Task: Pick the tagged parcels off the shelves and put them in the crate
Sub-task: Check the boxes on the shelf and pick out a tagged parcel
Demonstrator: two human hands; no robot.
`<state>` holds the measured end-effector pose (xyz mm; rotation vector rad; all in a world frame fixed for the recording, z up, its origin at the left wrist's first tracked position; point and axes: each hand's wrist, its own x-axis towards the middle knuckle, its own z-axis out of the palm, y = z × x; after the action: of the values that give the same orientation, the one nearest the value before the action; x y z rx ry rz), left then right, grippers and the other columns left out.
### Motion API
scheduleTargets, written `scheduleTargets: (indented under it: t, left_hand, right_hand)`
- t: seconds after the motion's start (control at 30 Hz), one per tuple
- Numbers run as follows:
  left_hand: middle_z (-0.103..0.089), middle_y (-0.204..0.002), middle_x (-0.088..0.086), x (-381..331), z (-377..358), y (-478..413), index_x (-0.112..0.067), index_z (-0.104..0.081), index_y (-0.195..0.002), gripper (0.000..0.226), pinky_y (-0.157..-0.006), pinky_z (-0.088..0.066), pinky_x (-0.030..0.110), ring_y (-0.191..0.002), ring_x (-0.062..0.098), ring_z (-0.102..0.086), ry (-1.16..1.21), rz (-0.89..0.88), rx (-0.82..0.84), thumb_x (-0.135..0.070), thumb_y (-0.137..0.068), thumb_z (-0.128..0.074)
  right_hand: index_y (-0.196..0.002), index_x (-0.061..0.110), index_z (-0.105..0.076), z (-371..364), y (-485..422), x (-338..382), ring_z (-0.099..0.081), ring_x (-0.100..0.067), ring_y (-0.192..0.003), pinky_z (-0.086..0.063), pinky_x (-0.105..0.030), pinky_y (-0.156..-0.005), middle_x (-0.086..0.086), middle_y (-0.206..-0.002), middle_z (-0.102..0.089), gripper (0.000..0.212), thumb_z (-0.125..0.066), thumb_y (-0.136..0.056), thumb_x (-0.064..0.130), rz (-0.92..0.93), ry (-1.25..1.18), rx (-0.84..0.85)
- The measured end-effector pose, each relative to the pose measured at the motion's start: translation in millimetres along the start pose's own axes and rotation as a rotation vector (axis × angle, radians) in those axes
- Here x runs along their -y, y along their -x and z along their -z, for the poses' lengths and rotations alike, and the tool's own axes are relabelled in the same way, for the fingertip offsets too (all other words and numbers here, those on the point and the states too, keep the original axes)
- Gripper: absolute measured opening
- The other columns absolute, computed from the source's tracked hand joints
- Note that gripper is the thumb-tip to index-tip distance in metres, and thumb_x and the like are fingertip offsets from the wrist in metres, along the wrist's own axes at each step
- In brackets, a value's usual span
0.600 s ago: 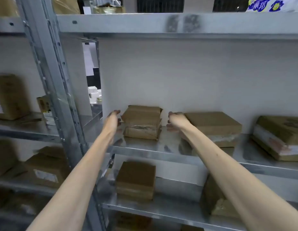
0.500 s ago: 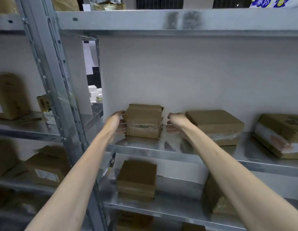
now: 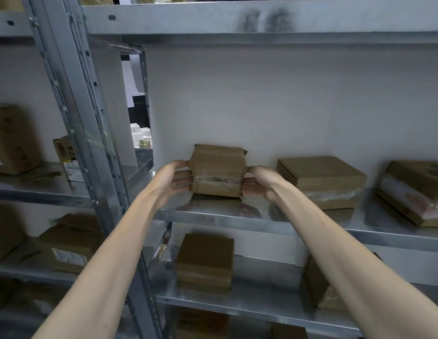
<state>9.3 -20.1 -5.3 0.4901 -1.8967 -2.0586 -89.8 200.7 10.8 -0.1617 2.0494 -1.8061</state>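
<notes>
Parcel (image 3: 216, 171) is held against the middle shelf (image 3: 262, 214), dead ahead at 12 o'clock. Its long axis lies 9-to-3. The ends are grasped by left hand (image 3: 172, 178) at 9 and right hand (image 3: 260, 181) at 3, equally near.

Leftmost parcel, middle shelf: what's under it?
Only the galvanised shelf, carrying a dark reflection of the parcel. The left grip and right grip hold its sides. Whether its base touches the shelf is hidden.
</notes>
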Motion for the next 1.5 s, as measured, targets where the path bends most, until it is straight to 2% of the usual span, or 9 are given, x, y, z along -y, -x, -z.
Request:
scheduleTargets:
  t: [0.1,0.33,0.5,0.7,0.87,1.03,1.17,1.37,1.5]
  left_hand:
    - [-0.068,-0.120,0.018,3,3,-1,-0.010,-0.062,-0.125,0.040,-0.105,-0.048,0.046,-0.113,0.033,-0.064,0.043,0.008,0.009,-0.038,-0.101,-0.046]
    - [-0.073,-0.096,0.013,6,7,-3,-0.005,-0.066,-0.084,0.040,-0.095,-0.052,0.040,-0.095,0.029,-0.068,0.067,-0.013,-0.045,-0.037,-0.101,-0.050]
    - [-0.074,-0.108,0.013,7,1,-6,-0.007,-0.067,-0.116,0.028,-0.077,-0.053,0.031,-0.097,0.026,-0.071,0.046,-0.087,-0.079,-0.027,-0.099,-0.057]
    - [-0.071,-0.116,0.007,4,-2,-4,-0.019,-0.060,-0.132,0.031,-0.089,-0.055,0.037,-0.108,0.025,-0.068,-0.018,-0.115,-0.023,-0.019,-0.102,-0.052]
    - [-0.072,-0.111,0.013,2,-1,-2,-0.015,-0.059,-0.130,0.036,-0.091,-0.056,0.041,-0.106,0.030,-0.068,0.045,-0.073,0.029,-0.003,-0.100,-0.043]
    - [-0.070,-0.111,0.015,-2,-3,0,-0.012,-0.063,-0.121,0.026,-0.089,-0.056,0.041,-0.105,0.030,-0.067,0.119,-0.056,0.034,-0.022,-0.101,-0.051]
    - [-0.073,-0.106,0.010,-5,-4,-2,-0.010,-0.068,-0.108,0.025,-0.085,-0.056,0.036,-0.102,0.027,-0.068,0.089,-0.092,0.016,-0.026,-0.103,-0.049]
    - [-0.074,-0.102,0.003,-4,-8,-4,-0.015,-0.064,-0.121,0.023,-0.080,-0.056,0.032,-0.096,0.019,-0.070,0.028,-0.182,-0.026,-0.021,-0.100,-0.056]
    - [-0.072,-0.109,0.003,-3,-10,-5,-0.016,-0.063,-0.127,0.028,-0.095,-0.051,0.041,-0.101,0.021,-0.066,-0.019,-0.173,-0.023,-0.018,-0.102,-0.050]
  right_hand:
    - [-0.097,0.013,-0.068,2,-3,-3,-0.069,-0.018,-0.072,-0.053,-0.022,-0.047,-0.007,-0.089,-0.073,0.030,-0.039,-0.102,0.009,0.024,-0.061,-0.017]
    - [-0.097,0.012,-0.065,3,-11,-11,-0.067,-0.022,-0.089,-0.057,-0.039,-0.085,-0.007,-0.097,-0.070,0.027,-0.041,-0.105,0.023,0.068,-0.176,-0.020]
    - [-0.123,0.013,-0.061,-3,-11,-15,-0.067,-0.021,-0.103,-0.058,-0.040,-0.089,-0.006,-0.115,-0.070,0.030,-0.049,-0.102,0.031,0.153,-0.152,-0.027]
    - [-0.131,0.020,-0.059,-1,-6,-16,-0.067,-0.017,-0.103,-0.055,-0.029,-0.079,-0.003,-0.118,-0.069,0.029,-0.048,-0.104,0.025,0.226,-0.140,0.004]
    - [-0.127,0.021,-0.062,0,-5,-12,-0.069,-0.022,-0.090,-0.049,-0.034,-0.070,-0.006,-0.110,-0.074,0.032,-0.046,-0.101,0.011,0.266,-0.121,-0.008]
    - [-0.120,0.018,-0.064,1,-6,-11,-0.065,-0.020,-0.081,-0.051,-0.031,-0.066,-0.007,-0.106,-0.072,0.037,-0.037,-0.099,0.004,0.292,-0.123,-0.069]
    - [-0.102,0.027,-0.066,2,-11,-11,-0.066,-0.023,-0.098,-0.053,-0.041,-0.092,-0.009,-0.115,-0.070,0.035,-0.035,-0.106,0.013,0.296,-0.155,-0.084]
    - [-0.104,0.022,-0.068,6,-11,-11,-0.067,-0.022,-0.108,-0.053,-0.039,-0.097,-0.003,-0.116,-0.071,0.024,-0.045,-0.103,0.025,0.323,-0.163,-0.043]
    - [-0.111,0.014,-0.066,6,-7,-9,-0.069,-0.017,-0.093,-0.056,-0.028,-0.080,-0.004,-0.106,-0.072,0.026,-0.043,-0.104,0.024,0.335,-0.175,-0.043]
